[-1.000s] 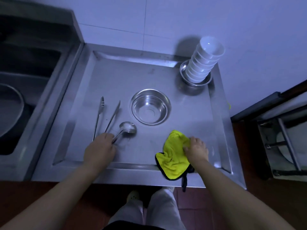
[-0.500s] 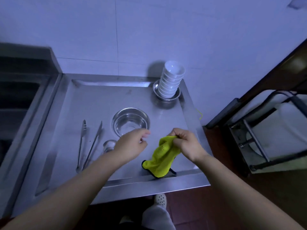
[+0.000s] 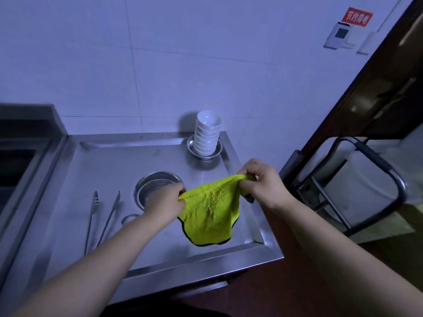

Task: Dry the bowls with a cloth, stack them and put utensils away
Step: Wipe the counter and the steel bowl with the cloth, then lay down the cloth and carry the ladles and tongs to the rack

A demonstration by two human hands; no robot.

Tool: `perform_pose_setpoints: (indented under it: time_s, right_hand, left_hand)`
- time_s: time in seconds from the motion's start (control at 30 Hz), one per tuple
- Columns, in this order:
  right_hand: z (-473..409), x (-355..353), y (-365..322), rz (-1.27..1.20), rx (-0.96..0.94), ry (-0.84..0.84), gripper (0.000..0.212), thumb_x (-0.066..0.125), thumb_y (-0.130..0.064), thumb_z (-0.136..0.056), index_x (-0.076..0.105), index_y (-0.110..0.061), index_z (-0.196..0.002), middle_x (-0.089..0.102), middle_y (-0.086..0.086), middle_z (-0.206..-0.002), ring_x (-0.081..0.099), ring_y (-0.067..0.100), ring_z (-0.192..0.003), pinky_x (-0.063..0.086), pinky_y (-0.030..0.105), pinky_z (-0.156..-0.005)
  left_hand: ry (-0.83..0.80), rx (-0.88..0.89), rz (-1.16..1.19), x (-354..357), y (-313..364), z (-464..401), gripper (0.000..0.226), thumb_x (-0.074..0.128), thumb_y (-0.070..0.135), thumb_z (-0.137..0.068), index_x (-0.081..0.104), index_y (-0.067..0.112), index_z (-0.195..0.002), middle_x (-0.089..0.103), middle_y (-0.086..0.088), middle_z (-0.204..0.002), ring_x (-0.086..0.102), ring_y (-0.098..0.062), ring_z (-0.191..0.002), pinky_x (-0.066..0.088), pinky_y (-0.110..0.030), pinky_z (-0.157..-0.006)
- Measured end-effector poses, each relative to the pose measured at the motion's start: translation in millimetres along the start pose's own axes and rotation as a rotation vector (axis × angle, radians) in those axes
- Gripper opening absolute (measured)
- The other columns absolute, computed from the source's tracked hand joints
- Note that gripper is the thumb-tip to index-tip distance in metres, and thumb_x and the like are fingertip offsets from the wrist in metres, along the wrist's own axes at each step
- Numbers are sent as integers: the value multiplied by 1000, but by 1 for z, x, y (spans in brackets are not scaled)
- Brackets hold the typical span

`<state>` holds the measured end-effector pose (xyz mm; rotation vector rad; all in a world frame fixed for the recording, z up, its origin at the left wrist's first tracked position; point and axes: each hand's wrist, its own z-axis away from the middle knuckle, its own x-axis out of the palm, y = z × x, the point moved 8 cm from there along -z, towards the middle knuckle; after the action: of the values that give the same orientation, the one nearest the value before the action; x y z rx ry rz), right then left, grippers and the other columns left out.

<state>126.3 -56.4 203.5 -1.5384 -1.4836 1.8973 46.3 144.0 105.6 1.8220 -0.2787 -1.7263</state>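
Steel worktop (image 3: 114, 161) against a tiled wall, dim light. Yellow cloth (image 3: 211, 213) is now hanging clear above the front right corner; a second ago it was lying flat there. Left hand (image 3: 163, 205), off the ladle handle, and right hand (image 3: 263, 181) are each pinching a top corner, both grips clenched on fabric. Steel bowl (image 3: 158, 186) is sitting mid-worktop, tongs (image 3: 100, 216) lying left, white bowl stack (image 3: 207, 136) in back right corner. Drying likely starting next.

Kitchen, likely commercial. Evidence: stainless steel draining counter (image 3: 146, 266) with raised rim against a white tiled wall (image 3: 160, 65); stack of white bowls (image 3: 207, 136) at its far right corner; tongs (image 3: 100, 216) near the left edge; sink (image 3: 16, 163) adjoining at left.
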Motion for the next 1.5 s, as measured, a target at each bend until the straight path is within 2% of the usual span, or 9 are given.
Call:
perform_pose_setpoints:
  time_s: [0.17, 0.37, 0.47, 0.6, 0.8, 0.93, 1.27, 1.4, 1.5]
  right_hand:
    - [4, -33, 37, -5, 14, 55, 31, 59, 18, -66, 68, -13, -67, 54, 5, -81, 56, 41, -47, 48, 42, -39]
    - [27, -57, 93, -37, 160, -119, 21, 61, 18, -78, 64, -2, -79, 59, 0, -58, 54, -3, -43, 44, 11, -46]
    - [33, -68, 116, -25, 190, -264, 18, 69, 12, -77, 66, -6, -78, 61, -12, -51, 52, -8, -47, 43, 9, -52]
    - [34, -75, 146, 5, 211, -350, 25, 75, 6, -73, 67, -17, -72, 62, -7, -63, 51, -7, -53, 43, 10, -57]
    - [29, -24, 221, 312, 205, -425, 18, 68, 6, -76, 71, -11, -77, 65, 2, -72, 57, 3, -64, 44, 22, -65]
    - [18, 6, 249, 477, 186, -440, 22, 61, -3, -79, 74, -15, -93, 72, 5, -94, 64, 19, -86, 43, 24, -70]
    - [-5, 22, 238, 486, 119, -378, 33, 56, 0, -82, 70, -14, -108, 66, 9, -114, 61, 26, -105, 45, 31, -90]
    - [-10, 44, 214, 425, 91, -406, 27, 57, -1, -84, 72, -13, -103, 69, 7, -110, 62, 24, -104, 45, 28, -87]
    - [-13, 74, 189, 378, 54, -442, 23, 59, -4, -85, 73, -14, -99, 70, 4, -100, 62, 17, -87, 39, 21, -70]
  left_hand:
    - [113, -6, -86, -4, 15, 12, 16, 53, 22, -90, 66, 20, -98, 68, -3, -91, 60, -26, -89, 43, -32, -66]
    - [-4, -46, -18, 17, 41, 37, 17, 51, 30, -95, 59, 23, -83, 60, 0, -75, 55, -22, -76, 38, -31, -62]
    - [-76, -58, 40, 27, 52, 47, 32, 56, 33, -93, 44, 33, -63, 49, 4, -61, 48, -14, -63, 31, -28, -56]
    - [-61, -100, 89, 40, 54, 54, 17, 64, 34, -87, 57, 26, -75, 53, 4, -62, 48, -9, -58, 36, -29, -59]
    - [-133, -139, -50, 107, 26, 55, 14, 55, 18, -91, 65, 15, -101, 65, -5, -103, 58, -23, -101, 43, -32, -84]
    - [-101, -236, -74, 131, 3, 49, 26, 50, 7, -90, 65, 12, -110, 61, -10, -108, 55, -26, -107, 38, -30, -84]
    - [124, -331, -78, 89, -14, 65, 32, 57, 11, -90, 61, 11, -122, 58, -10, -119, 50, -28, -115, 39, -37, -90]
    - [181, -393, -55, 62, -40, 109, 30, 61, 10, -88, 63, 9, -118, 58, -11, -116, 52, -30, -112, 42, -39, -89]
    - [222, -459, -42, 40, -67, 137, 28, 60, 14, -85, 67, 7, -111, 62, -12, -110, 56, -31, -105, 41, -38, -88]
